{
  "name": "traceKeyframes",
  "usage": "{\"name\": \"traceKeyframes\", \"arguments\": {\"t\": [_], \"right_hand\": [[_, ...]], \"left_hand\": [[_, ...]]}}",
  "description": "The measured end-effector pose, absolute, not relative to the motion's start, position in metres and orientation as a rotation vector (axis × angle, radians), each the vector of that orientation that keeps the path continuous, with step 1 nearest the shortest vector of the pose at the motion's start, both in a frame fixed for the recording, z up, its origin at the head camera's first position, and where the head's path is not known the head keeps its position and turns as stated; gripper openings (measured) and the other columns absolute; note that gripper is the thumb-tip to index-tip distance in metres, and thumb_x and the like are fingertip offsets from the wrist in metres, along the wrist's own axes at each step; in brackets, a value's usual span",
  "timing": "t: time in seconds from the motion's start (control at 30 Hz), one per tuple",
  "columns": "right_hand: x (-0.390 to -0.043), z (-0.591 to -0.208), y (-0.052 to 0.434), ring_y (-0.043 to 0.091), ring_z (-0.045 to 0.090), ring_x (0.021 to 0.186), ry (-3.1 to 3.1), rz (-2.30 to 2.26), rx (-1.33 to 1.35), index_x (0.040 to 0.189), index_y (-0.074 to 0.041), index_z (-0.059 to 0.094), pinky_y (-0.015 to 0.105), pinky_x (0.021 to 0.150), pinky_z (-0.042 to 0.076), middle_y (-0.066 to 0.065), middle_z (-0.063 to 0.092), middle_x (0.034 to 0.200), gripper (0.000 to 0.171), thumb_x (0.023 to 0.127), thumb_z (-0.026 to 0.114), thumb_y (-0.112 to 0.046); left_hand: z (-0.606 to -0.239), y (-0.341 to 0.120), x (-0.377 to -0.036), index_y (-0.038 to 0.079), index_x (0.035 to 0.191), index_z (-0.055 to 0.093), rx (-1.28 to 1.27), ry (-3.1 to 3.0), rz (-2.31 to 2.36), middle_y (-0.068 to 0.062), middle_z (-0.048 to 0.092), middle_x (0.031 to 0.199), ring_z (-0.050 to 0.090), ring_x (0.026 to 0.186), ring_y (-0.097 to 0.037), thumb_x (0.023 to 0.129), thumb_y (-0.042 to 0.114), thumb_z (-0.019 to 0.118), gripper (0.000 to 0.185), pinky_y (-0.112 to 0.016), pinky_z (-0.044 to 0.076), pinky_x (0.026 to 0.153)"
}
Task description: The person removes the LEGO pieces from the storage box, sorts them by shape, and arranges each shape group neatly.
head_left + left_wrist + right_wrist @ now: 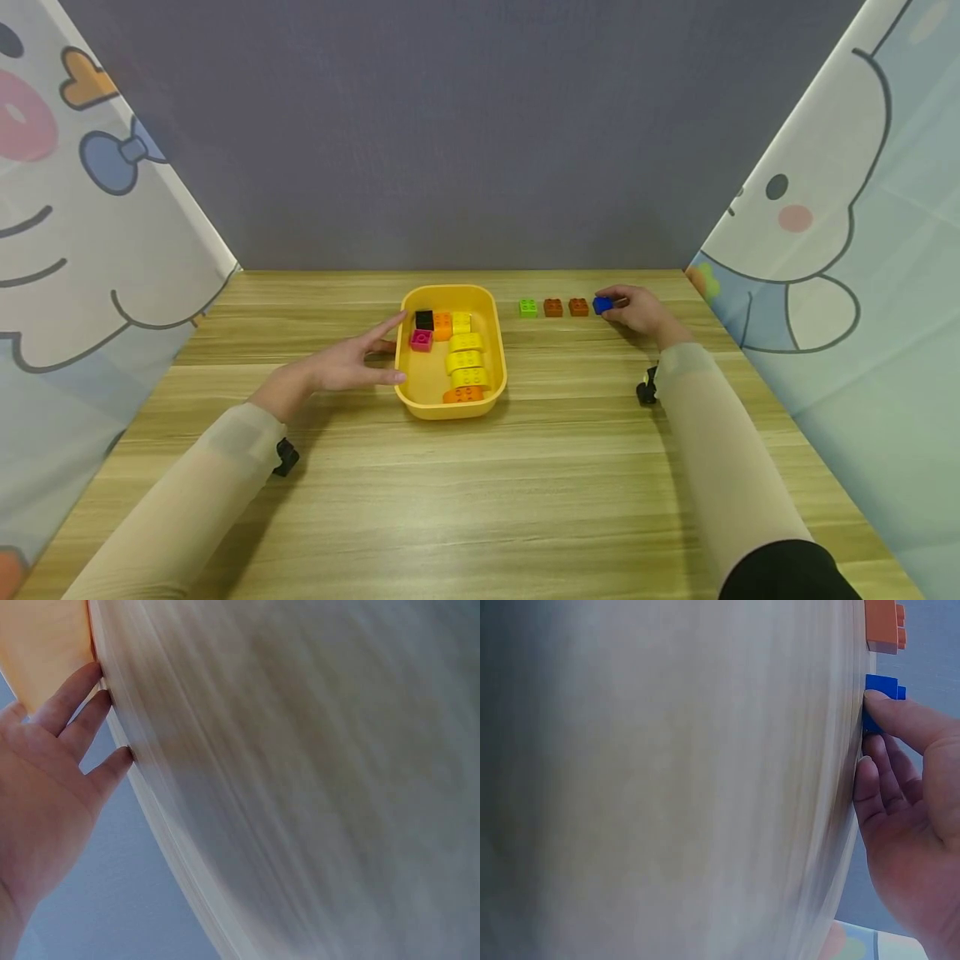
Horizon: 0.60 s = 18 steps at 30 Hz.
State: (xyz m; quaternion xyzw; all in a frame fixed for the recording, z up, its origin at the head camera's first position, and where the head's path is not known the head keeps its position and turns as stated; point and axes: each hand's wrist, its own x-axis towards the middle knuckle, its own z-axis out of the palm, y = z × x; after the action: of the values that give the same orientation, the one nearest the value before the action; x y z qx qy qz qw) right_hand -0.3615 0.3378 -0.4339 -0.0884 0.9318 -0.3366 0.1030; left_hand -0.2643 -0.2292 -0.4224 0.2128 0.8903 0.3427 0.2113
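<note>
A blue building brick (602, 306) sits at the right end of a row on the table, and my right hand (637, 312) pinches it between thumb and fingers. In the right wrist view the blue brick (881, 688) stands studs up, apart from an orange-brown brick (882, 627). My left hand (348, 360) rests at the left side of a yellow tray (500, 367), its fingers spread and touching the rim. Inside the tray lie a black brick (424, 320), a magenta brick (422, 340), orange bricks (442, 325) and several yellow bricks (464, 360).
Left of the blue brick, the row holds a green brick (528, 308) and two brown bricks (552, 307), with gaps between them. A grey panel (465, 150) stands behind the wooden table (480, 500). Cartoon-printed sheets (847, 333) flank both sides.
</note>
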Motion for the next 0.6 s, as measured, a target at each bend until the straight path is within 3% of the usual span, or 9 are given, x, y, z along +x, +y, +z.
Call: {"name": "traceKeyframes", "arguments": {"t": [0.5,0.6], "right_hand": [[-0.357,-0.435,0.345,0.054,0.053,0.142,2.758,-1.030,-0.286,0.163,0.003,0.045,0.066,0.119,0.045,0.036,0.050,0.157,0.061,0.109,0.069,-0.014],[-0.350,-0.431,0.353,0.055,0.054,0.140,2.758,-1.079,-0.280,0.162,0.006,0.044,0.058,0.113,0.052,0.038,0.052,0.155,0.064,0.107,0.071,-0.014]], "left_hand": [[-0.423,-0.230,-0.265,0.045,0.176,0.001,0.598,2.504,0.914,-0.021,0.045,0.172,0.038,0.160,-0.053,0.096,0.064,0.078,0.113,-0.083,0.025,0.124],[-0.424,-0.229,-0.266,0.046,0.176,0.001,0.599,2.503,0.915,-0.022,0.045,0.172,0.038,0.160,-0.053,0.095,0.065,0.078,0.113,-0.083,0.025,0.124]]}}
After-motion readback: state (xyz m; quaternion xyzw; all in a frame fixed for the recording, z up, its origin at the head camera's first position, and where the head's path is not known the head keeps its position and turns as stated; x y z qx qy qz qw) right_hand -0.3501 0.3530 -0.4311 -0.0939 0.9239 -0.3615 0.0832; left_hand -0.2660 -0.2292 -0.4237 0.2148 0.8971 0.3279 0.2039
